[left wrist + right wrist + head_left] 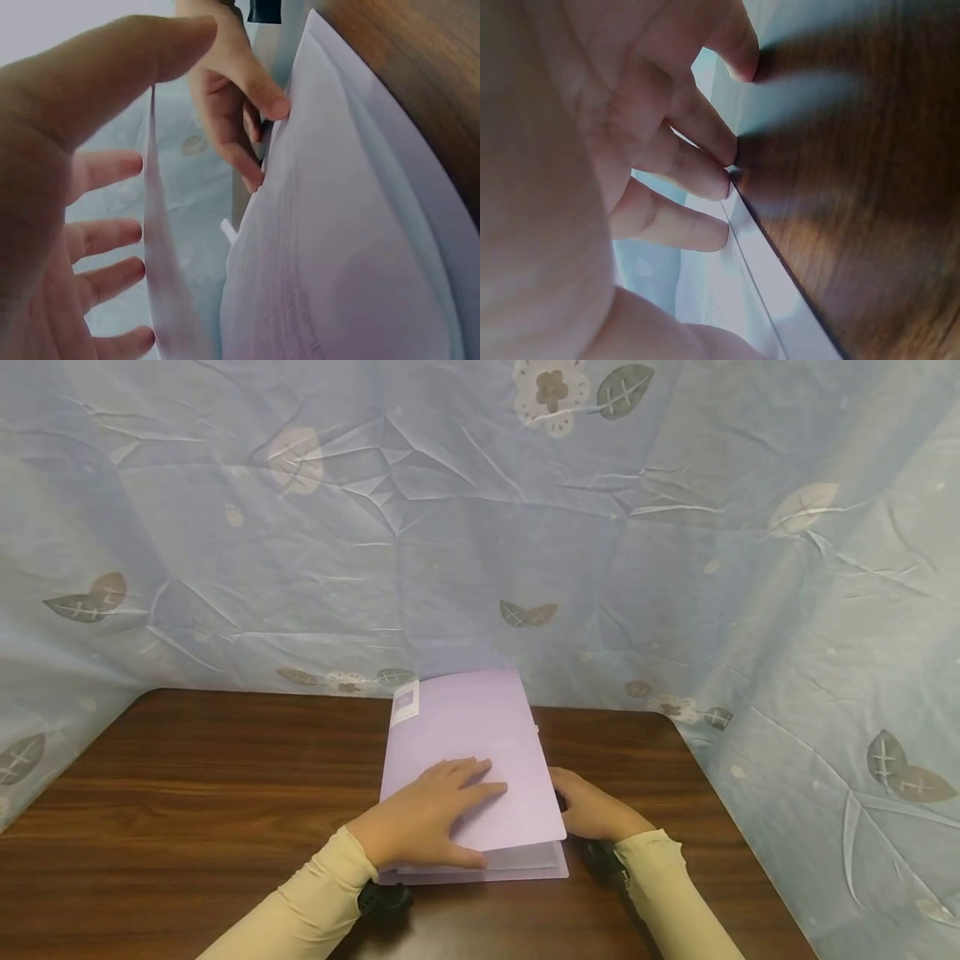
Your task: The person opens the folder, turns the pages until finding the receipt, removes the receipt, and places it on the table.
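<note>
Head view: the folder lies on the table, long axis running near to far; the left hand rests spread atop the folder, and the right hand, fingers parted, touches its right edge.

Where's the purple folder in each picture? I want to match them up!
Head: the folder is low in the middle, under the left hand.
Left wrist: the folder looks big, from the middle to the right, reaching the bottom.
Right wrist: the folder's pale edge slants below the middle, by the right hand.
Shared landmark: the brown wooden table.
</note>
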The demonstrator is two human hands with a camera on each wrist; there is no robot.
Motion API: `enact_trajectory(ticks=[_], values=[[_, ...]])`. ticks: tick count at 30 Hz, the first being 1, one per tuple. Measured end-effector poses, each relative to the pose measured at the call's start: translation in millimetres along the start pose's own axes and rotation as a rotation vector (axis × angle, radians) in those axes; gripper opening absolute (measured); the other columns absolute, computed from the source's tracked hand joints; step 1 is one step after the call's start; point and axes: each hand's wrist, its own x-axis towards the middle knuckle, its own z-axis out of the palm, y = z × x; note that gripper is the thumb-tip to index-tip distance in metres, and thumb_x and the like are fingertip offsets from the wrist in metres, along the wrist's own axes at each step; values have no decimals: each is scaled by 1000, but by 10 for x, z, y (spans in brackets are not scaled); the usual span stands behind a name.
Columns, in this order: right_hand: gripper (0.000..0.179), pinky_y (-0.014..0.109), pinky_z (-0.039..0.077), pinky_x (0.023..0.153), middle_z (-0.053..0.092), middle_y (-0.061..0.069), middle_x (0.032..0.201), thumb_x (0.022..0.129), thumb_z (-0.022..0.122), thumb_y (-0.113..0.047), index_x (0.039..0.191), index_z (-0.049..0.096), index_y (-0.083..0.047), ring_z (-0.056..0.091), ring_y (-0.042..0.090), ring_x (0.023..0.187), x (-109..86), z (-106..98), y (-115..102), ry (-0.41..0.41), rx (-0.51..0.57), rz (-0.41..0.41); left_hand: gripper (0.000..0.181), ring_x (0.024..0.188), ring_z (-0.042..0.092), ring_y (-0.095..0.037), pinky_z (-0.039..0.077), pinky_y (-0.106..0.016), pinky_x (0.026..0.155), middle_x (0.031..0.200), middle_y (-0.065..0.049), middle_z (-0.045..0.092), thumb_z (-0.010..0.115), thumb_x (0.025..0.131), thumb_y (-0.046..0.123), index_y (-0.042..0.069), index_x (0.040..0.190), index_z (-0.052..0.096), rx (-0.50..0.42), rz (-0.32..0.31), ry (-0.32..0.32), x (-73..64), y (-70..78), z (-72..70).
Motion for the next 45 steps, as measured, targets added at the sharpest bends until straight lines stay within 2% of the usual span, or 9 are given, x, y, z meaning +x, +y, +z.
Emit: enact_trajectory(ticks=[6, 12, 19, 23, 29, 35, 38, 41, 45], values=[[70, 65, 34, 115, 51, 21, 151, 87, 83, -29, 147, 55, -6, 44, 44, 142, -11, 1, -11, 8, -20, -9, 84, 147, 41, -29, 29, -45, 123, 159, -12, 45, 79, 81, 60, 20, 150, 55, 15, 39, 58, -55, -38, -86], [67, 63, 37, 114, 55, 18, 148, 86, 84, -19, 146, 55, -6, 49, 41, 138, -27, -4, -80, 4, -32, 2, 80, 144, 45, -25, 33, -44, 121, 155, -9, 49, 80, 82, 58, 20, 148, 57, 30, 57, 114, -138, -43, -169], [76, 62, 30, 119, 44, 23, 157, 91, 79, -26, 152, 45, 3, 38, 44, 147, -54, -9, -118, -19, -55, 98, 78, 139, 50, -25, 42, -43, 115, 152, -6, 52, 81, 84, 56, 23, 150, 55, 51, 55, 200, -278, -53, -310], [74, 61, 28, 120, 38, 23, 162, 91, 79, -29, 150, 48, 3, 33, 44, 150, -68, -1, -120, -29, -68, 135, 78, 138, 51, -23, 43, -43, 114, 150, -6, 52, 81, 86, 50, 24, 153, 51, 70, 81, 244, -357, -54, -365], [71, 60, 27, 120, 38, 21, 162, 91, 79, -28, 149, 50, 1, 33, 43, 150, -77, 2, -105, -26, -78, 131, 74, 136, 52, -23, 46, -43, 111, 151, -6, 51, 80, 89, 36, 24, 154, 48, 107, 139, 323, -473, -37, -428], [72, 60, 28, 121, 39, 21, 162, 91, 79, -29, 150, 49, -1, 34, 42, 150, -59, 3, -88, -22, -95, 139, 75, 135, 53, -24, 45, -44, 111, 152, -6, 49, 80, 87, 27, 21, 155, 47, 114, 133, 382, -598, -60, -509], [72, 60, 28, 120, 39, 22, 162, 91, 79, -29, 150, 49, 0, 33, 43, 150, -51, 9, -95, -27, -103, 140, 80, 135, 51, -26, 45, -43, 110, 152, -7, 47, 81, 84, 21, 19, 156, 46, 113, 139, 413, -673, -66, -548], [73, 60, 27, 121, 38, 21, 162, 91, 79, -28, 151, 48, -1, 33, 42, 151, -50, 9, -114, -31, -100, 151, 81, 137, 49, -31, 43, -41, 112, 153, -13, 45, 79, 82, 14, 14, 156, 45, 121, 175, 471, -746, -65, -594], [73, 60, 26, 121, 37, 21, 163, 91, 79, -29, 151, 48, -1, 32, 42, 151, -53, 1, -145, -33, -89, 155, 68, 139, 45, -39, 33, -38, 119, 154, -26, 41, 63, 87, 9, 5, 152, 47, 141, 267, 600, -831, -72, -656]])
